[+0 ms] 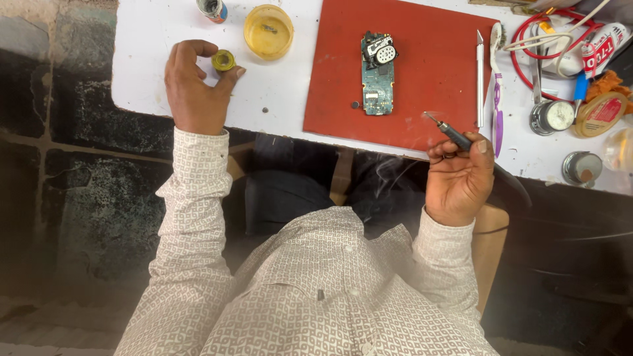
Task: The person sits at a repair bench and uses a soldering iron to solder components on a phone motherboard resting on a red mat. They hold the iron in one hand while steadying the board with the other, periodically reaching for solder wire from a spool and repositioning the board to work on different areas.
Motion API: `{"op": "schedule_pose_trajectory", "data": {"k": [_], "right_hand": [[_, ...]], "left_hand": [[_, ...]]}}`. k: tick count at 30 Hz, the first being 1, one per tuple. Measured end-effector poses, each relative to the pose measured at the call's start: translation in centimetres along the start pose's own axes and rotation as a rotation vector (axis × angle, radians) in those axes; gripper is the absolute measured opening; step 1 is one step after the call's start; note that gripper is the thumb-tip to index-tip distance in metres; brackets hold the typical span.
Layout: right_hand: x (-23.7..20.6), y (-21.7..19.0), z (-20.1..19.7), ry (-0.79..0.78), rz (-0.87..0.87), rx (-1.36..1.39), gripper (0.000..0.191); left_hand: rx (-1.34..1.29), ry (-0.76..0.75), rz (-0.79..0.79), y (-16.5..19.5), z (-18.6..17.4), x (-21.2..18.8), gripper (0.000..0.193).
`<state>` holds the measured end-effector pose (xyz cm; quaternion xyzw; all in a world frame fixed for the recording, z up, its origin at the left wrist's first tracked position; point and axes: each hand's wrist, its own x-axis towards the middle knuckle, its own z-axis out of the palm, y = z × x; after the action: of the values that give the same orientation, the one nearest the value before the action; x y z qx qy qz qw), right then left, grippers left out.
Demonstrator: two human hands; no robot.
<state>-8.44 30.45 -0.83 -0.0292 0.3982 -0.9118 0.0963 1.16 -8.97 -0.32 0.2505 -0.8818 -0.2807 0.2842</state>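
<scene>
My left hand (193, 86) rests on the white table (277, 92) and grips a small round yellow tin (223, 60) between thumb and fingers. My right hand (459, 176) holds a dark soldering iron (455, 135) near the table's front edge, its tip pointing up-left over the corner of a red mat (422, 72). Thin smoke drifts by the tip. A green phone circuit board (378, 74) lies on the red mat, between both hands and apart from them.
A larger yellow round container (268, 31) sits behind the small tin. A white craft knife (480, 79) and purple toothbrush (498, 99) lie right of the board. Red cable, metal tins (552, 116), a glue tube and a flux pot (601, 113) crowd the right end.
</scene>
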Motion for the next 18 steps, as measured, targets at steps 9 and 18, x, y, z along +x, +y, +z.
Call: {"op": "schedule_pose_trajectory", "data": {"k": [9,18], "right_hand": [[-0.7,0.4,2.1,0.066,-0.157,-0.189,0.017],[-2.0,2.1,3.7,-0.024,-0.352,-0.446,0.018]], "left_hand": [[-0.411,-0.291,0.05,6.8,1.8,-2.9,0.03],[-0.343,-0.432,0.31,10.9,6.7,-1.8,0.011]]}}
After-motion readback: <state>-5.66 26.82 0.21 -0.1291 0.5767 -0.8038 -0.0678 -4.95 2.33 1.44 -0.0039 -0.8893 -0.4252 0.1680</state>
